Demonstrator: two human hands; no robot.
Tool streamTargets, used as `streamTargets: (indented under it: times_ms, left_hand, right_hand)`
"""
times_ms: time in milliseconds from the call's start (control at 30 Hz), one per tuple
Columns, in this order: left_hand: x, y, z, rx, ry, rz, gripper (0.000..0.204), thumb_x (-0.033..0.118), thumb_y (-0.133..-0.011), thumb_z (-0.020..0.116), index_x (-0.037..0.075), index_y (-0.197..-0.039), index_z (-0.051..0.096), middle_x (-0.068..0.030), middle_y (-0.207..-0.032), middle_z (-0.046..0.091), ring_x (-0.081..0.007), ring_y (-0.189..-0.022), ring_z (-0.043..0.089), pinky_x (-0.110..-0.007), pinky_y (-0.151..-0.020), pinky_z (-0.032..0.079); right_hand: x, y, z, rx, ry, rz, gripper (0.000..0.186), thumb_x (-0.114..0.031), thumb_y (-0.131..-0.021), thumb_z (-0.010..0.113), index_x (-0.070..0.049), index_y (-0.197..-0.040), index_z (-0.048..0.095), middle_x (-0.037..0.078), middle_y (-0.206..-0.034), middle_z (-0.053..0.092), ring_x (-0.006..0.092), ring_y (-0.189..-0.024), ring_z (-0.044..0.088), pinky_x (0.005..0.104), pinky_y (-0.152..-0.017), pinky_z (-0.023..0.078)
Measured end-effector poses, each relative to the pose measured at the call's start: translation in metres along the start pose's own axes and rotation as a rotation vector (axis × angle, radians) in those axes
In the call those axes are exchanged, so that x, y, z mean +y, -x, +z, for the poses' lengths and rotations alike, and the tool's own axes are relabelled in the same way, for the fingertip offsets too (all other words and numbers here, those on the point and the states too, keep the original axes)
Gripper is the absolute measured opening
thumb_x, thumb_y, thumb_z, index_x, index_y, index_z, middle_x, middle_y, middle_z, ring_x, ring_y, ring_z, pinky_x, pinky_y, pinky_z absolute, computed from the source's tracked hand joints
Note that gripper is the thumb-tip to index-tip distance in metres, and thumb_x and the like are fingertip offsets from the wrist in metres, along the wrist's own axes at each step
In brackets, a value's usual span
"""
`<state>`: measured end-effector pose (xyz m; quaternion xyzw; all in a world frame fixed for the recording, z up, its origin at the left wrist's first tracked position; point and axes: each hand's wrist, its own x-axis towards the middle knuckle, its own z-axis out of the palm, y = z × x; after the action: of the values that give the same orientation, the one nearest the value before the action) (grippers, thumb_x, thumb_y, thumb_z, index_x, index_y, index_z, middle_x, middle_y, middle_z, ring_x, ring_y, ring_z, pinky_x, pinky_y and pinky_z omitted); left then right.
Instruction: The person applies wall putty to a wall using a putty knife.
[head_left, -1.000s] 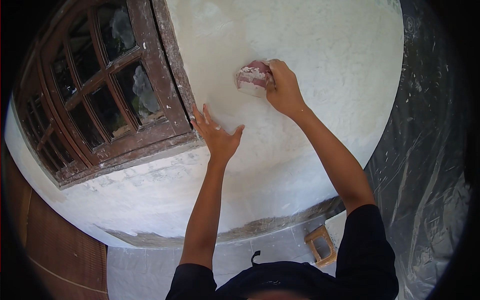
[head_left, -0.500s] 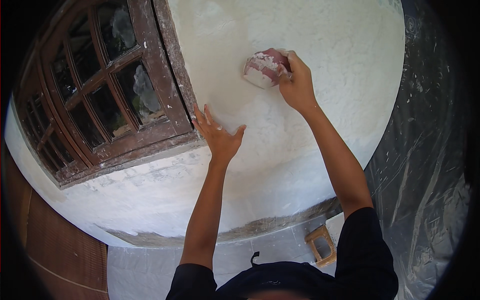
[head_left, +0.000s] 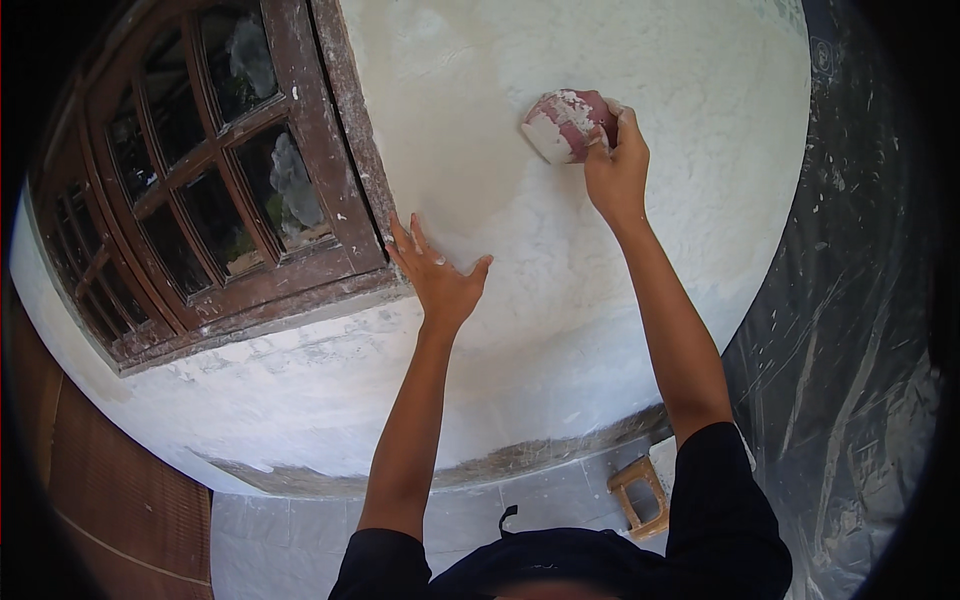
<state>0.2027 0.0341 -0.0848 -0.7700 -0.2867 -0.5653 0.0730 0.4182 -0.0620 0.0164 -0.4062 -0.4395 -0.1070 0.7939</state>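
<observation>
My right hand [head_left: 618, 165] grips a maroon flat scraper or pad [head_left: 560, 125], patched with white putty, against the off-white plastered wall [head_left: 680, 260], up and right of my left hand. My left hand [head_left: 440, 275] rests on the wall with fingers spread, beside the lower right corner of a brown wooden window frame [head_left: 355, 255]. There are white specks on my left hand's fingers and on the frame. The plaster around the scraper is uneven in tone.
Dark plastic sheeting [head_left: 850, 300] hangs along the right. Below are a grey floor [head_left: 280, 540] and a small wooden object with a square opening [head_left: 625, 480] beside a pale box-like item. A brown slatted panel [head_left: 110, 470] stands at lower left.
My right hand has moved up and to the right across the wall with the scraper, which is tilted differently. My left hand stays at almost the same spot.
</observation>
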Motion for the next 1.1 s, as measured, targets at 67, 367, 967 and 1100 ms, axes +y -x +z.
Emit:
streamTargets:
  times_ms: [67, 367, 967, 1100]
  left_hand:
    - [-0.002, 0.001, 0.000, 0.008, 0.006, 0.017, 0.123, 0.030, -0.061, 0.088, 0.003, -0.150, 0.007, -0.0247, -0.156, 0.002, -0.0426, -0.145, 0.006, -0.063, -0.113, 0.001]
    - [0.000, 0.000, -0.001, -0.013, -0.016, -0.005, 0.123, 0.031, -0.061, 0.088, 0.003, -0.150, 0.007, -0.0243, -0.156, 0.002, -0.0417, -0.145, 0.008, -0.062, -0.114, 0.001]
    - [-0.002, 0.000, -0.002, -0.003, -0.020, 0.004, 0.122, 0.030, -0.061, 0.088, 0.002, -0.149, 0.009, -0.0235, -0.156, 0.003, -0.0421, -0.145, 0.008, -0.062, -0.114, 0.002]
    - [0.004, -0.001, -0.002, -0.015, 0.002, -0.011, 0.122, 0.030, -0.061, 0.088, 0.003, -0.150, 0.009, -0.0241, -0.156, 0.003, -0.0420, -0.145, 0.008, -0.062, -0.114, 0.001]
  right_hand:
    - [0.002, 0.008, 0.014, -0.264, 0.173, -0.352, 0.031, 0.010, -0.084, 0.050, 0.004, -0.114, 0.054, 0.020, -0.106, 0.061, 0.0299, -0.099, 0.063, 0.0333, -0.084, 0.051]
    - [-0.010, 0.002, 0.029, -0.302, 0.190, -0.491, 0.032, 0.012, -0.081, 0.050, 0.003, -0.112, 0.054, 0.021, -0.106, 0.060, 0.0361, -0.097, 0.061, 0.0383, -0.085, 0.049]
    - [-0.007, -0.019, 0.018, -0.331, 0.194, -0.446, 0.037, 0.013, -0.077, 0.052, 0.003, -0.113, 0.054, 0.020, -0.104, 0.062, 0.0360, -0.099, 0.060, 0.0405, -0.084, 0.049]
    - [0.008, -0.017, 0.014, -0.309, 0.296, -0.493, 0.037, 0.013, -0.077, 0.051, 0.003, -0.113, 0.054, 0.020, -0.105, 0.062, 0.0351, -0.098, 0.061, 0.0394, -0.084, 0.049]
